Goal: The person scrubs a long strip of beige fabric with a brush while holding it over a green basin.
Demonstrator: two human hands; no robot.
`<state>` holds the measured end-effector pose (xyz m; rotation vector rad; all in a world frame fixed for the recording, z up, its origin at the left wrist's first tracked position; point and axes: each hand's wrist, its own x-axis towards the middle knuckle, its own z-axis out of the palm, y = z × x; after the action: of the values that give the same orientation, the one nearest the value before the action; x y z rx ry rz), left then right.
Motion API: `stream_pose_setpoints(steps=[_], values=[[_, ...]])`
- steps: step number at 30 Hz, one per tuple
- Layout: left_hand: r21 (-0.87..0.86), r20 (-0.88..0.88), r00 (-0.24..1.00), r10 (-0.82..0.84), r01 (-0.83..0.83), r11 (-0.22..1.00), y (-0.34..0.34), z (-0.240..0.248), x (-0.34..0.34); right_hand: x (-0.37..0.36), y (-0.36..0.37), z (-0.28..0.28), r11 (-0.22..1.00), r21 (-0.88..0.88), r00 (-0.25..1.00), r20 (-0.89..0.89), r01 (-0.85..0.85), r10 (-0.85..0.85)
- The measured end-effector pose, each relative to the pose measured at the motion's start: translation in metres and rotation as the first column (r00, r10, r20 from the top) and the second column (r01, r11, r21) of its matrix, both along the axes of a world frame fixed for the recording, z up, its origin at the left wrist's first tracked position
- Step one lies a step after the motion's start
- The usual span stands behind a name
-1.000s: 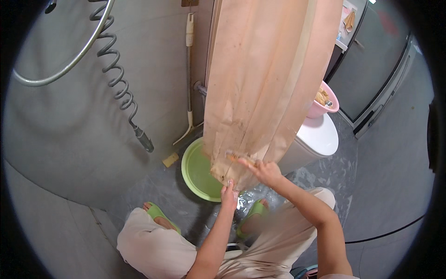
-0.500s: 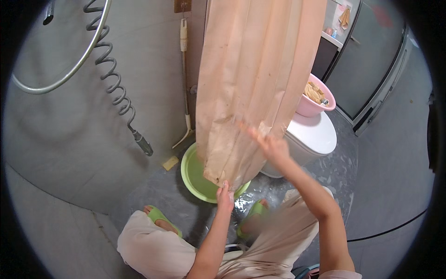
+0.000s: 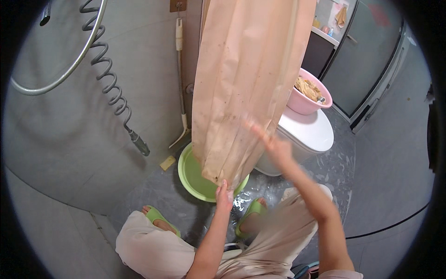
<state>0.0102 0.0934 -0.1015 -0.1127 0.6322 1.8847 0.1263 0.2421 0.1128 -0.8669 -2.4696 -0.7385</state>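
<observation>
A peach shower curtain (image 3: 251,69) hangs in long folds in front of me, with dark specks across its lower part. My left hand (image 3: 225,195) pinches its bottom corner, thumb on top, and holds it over a green basin (image 3: 186,179) on the floor. Against the curtain's lower right part is my right hand (image 3: 278,151), its fingers pointing up and left toward the cloth. Motion smears those fingertips, so whether they hold anything is unclear.
A pink basin (image 3: 302,101) of tan cloth sits on the white toilet lid (image 3: 320,132). A yellow sponge (image 3: 167,162) lies on the wet floor. Along the left wall are a coiled grey hose (image 3: 108,74) and a long-handled squeegee (image 3: 181,79). My feet wear green slippers (image 3: 160,218).
The curtain's right edge has swung left, showing more of the pink basin. My left hand keeps its pinch; my right hand stays near the same part of the cloth, still blurred.
</observation>
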Motion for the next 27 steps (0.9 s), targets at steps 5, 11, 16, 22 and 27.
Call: stream_pose_setpoints(steps=[5,11,16,22,27], values=[[0.024,-0.037,0.999,-0.019,0.020,1.000,-0.002,-0.003,-0.009,0.009,-0.081,-0.115,0.944,-0.317,0.980,0.139,-0.092,0.142],[0.016,-0.027,0.998,-0.064,0.064,0.998,-0.008,0.007,-0.005,0.003,-0.020,0.010,1.000,0.018,1.000,-0.014,-0.013,0.013],[0.100,0.012,0.996,-0.091,0.089,0.991,-0.008,0.005,-0.006,-0.002,-0.027,-0.026,0.995,-0.023,0.992,-0.077,0.099,-0.101],[0.160,-0.171,0.979,-0.114,0.142,0.977,-0.013,0.038,-0.025,-0.007,-0.106,-0.083,0.797,-0.599,0.951,-0.201,0.072,-0.237],[0.361,0.327,0.920,-0.215,0.088,0.928,-0.010,0.094,-0.040,-0.024,-0.132,-0.065,0.649,-0.738,0.792,-0.502,-0.182,-0.349]])
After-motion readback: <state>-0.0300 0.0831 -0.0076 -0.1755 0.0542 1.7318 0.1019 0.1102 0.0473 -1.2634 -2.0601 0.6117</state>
